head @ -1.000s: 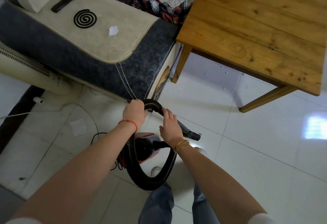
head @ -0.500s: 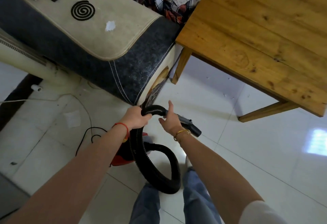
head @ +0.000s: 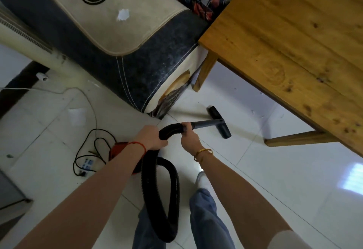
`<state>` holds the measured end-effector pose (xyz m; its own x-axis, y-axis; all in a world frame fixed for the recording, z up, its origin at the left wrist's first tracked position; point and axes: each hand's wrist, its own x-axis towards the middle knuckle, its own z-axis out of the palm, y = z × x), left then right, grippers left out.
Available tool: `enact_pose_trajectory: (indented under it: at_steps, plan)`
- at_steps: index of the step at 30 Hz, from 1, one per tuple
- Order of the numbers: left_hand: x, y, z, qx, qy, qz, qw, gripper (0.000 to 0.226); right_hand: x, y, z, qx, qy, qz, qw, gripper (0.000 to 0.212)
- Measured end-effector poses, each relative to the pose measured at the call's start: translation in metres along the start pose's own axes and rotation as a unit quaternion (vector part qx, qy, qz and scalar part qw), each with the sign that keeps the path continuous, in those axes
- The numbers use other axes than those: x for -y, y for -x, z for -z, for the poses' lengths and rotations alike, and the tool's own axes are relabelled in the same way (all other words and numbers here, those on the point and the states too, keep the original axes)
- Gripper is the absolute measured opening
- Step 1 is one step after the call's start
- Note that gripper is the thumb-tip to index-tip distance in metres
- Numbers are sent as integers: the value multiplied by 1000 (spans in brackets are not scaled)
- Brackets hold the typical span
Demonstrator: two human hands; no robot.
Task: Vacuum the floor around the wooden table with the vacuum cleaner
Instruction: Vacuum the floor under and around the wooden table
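Head view: the black hose is gripped by both hands, left hand at its bend, right hand by the grey wand, so the floor nozzle is steered at centre frame, beside the wooden desk at upper right.

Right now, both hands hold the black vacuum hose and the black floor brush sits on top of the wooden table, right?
Not quite. The head view shows the black floor brush down on the white tiled floor, beside the wooden table. The left hand and right hand do hold the black vacuum hose.
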<state>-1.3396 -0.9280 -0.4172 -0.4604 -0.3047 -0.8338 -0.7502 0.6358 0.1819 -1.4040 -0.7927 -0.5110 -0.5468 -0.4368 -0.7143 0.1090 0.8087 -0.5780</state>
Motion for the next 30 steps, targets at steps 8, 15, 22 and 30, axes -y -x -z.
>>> enact_pose_trajectory:
  at_steps: [8, 15, 22, 30]
  plan:
    - [-52, -21, -38, -90, -50, -5, 995, 33, -25, -26, 38, -10, -90, -53, 994, 43]
    - [-78, -37, -70, -152, -50, 3, 987, 22, -45, -41, 57, -23, -136, -82, 987, 41]
    - [-74, -52, -76, -171, -35, 22, 984, 23, -58, -51, 45, -32, -65, -28, 997, 45]
    - [-63, -64, -93, -173, -27, 18, 984, 25, -62, -72, 35, -43, -533, -227, 814, 34]
